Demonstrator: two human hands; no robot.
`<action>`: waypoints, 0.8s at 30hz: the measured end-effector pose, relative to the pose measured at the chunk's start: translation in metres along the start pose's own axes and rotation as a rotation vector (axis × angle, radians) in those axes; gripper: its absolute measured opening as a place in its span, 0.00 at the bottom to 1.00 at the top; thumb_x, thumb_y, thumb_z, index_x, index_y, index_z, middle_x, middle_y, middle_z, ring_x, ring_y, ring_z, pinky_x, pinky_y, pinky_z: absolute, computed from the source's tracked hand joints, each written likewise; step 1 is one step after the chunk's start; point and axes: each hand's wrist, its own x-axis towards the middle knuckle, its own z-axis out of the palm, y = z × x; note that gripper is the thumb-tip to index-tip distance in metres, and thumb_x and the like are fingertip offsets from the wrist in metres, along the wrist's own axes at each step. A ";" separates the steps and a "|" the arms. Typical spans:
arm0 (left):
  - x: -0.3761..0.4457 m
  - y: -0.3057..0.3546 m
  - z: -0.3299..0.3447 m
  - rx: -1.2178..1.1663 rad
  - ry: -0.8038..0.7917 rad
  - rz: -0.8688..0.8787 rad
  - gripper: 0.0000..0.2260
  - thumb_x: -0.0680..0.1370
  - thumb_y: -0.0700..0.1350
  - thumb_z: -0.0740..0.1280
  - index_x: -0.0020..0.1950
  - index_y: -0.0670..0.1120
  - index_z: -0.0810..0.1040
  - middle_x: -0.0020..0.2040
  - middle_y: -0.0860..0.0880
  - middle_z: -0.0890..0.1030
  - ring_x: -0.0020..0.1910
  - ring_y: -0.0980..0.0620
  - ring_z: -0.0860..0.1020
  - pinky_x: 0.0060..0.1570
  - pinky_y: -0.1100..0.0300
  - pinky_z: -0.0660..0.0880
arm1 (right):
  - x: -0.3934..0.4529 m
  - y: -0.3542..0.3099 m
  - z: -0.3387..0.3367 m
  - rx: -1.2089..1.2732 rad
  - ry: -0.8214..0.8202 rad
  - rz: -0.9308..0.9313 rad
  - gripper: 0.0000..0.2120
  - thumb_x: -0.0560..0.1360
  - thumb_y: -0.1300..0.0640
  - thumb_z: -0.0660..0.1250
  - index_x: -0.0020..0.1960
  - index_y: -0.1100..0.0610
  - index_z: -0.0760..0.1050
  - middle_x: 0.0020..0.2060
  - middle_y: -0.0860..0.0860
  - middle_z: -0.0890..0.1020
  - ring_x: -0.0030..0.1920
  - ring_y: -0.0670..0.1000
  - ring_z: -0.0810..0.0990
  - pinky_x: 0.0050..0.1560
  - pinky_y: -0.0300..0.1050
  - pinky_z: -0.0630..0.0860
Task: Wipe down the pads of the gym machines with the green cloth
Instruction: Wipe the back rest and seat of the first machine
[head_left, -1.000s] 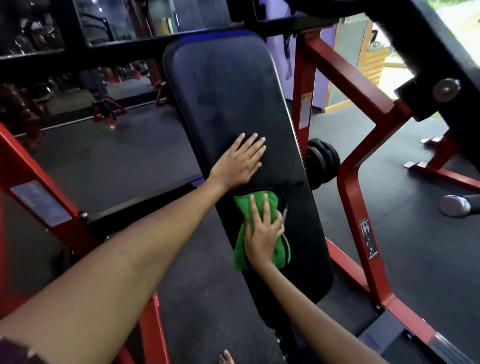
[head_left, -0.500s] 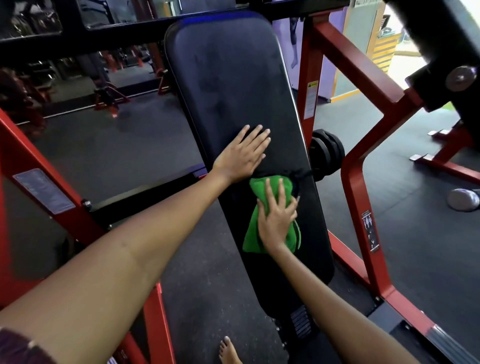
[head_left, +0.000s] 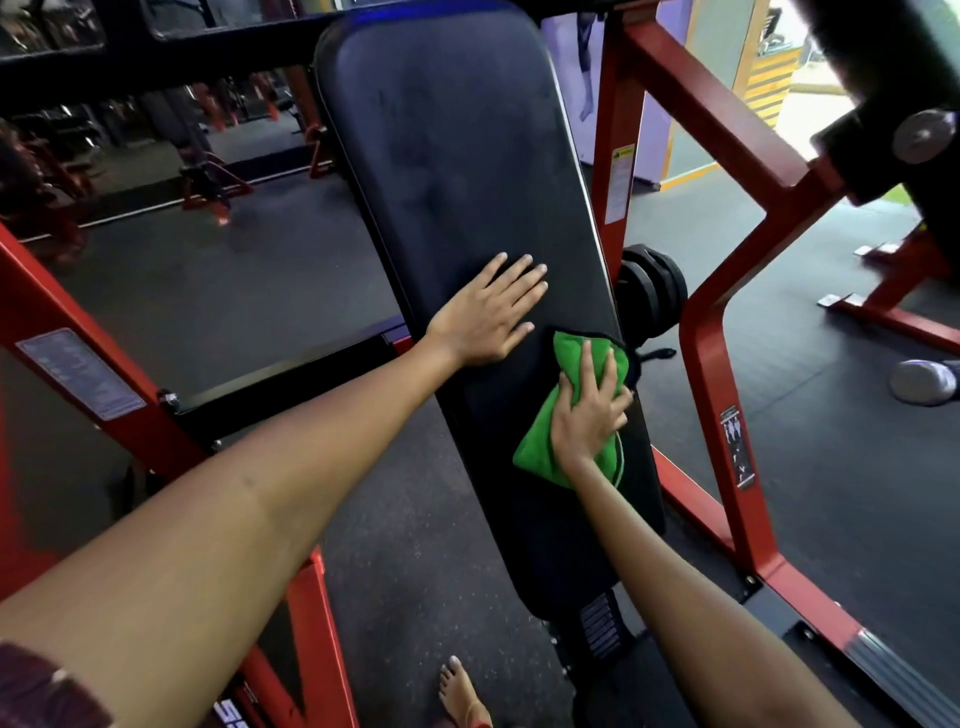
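The right hand (head_left: 587, 410) is pressing down on the green cloth (head_left: 566, 415). Its fingers are spread out and bending a little over the bunched-up cloth, holding it against the pad. The green cloth is sitting near the right edge of the long black pad (head_left: 467, 182), about halfway down it. Part of the cloth is sticking out below the wrist and part is peeking out above the fingertips.

The left hand (head_left: 488, 314) is lying flat on the same black pad, just up and to the left of the cloth. Its fingers are straight and close together, and it is holding nothing. The two hands are near each other but are not touching.

The black pad is leaning and running from the top of the view down toward the person. A red metal frame (head_left: 711, 364) is standing on both sides of it. Black weight plates (head_left: 652, 296) are sitting just beside the pad's right edge. A bare foot (head_left: 460, 691) is standing on the dark floor (head_left: 218, 291) near the bottom of the pad.
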 end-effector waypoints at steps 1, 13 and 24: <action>0.000 0.000 -0.001 -0.006 -0.001 0.005 0.27 0.80 0.55 0.46 0.72 0.42 0.68 0.73 0.44 0.68 0.73 0.45 0.64 0.72 0.47 0.58 | -0.008 -0.001 0.003 -0.002 -0.005 -0.065 0.24 0.78 0.50 0.61 0.73 0.43 0.63 0.74 0.51 0.63 0.66 0.65 0.63 0.62 0.67 0.64; -0.011 0.027 0.000 -0.099 -0.120 -0.064 0.29 0.80 0.57 0.43 0.76 0.42 0.59 0.77 0.44 0.59 0.77 0.45 0.55 0.74 0.48 0.47 | -0.009 0.051 -0.005 0.095 -0.018 0.210 0.23 0.80 0.50 0.60 0.74 0.44 0.62 0.76 0.49 0.58 0.68 0.62 0.60 0.64 0.64 0.63; -0.013 0.033 0.009 0.023 0.103 -0.008 0.26 0.81 0.55 0.46 0.72 0.43 0.68 0.74 0.45 0.66 0.74 0.45 0.62 0.73 0.47 0.54 | -0.073 0.059 0.007 -0.036 -0.129 -0.245 0.25 0.77 0.49 0.58 0.74 0.42 0.60 0.74 0.52 0.62 0.65 0.63 0.63 0.60 0.68 0.67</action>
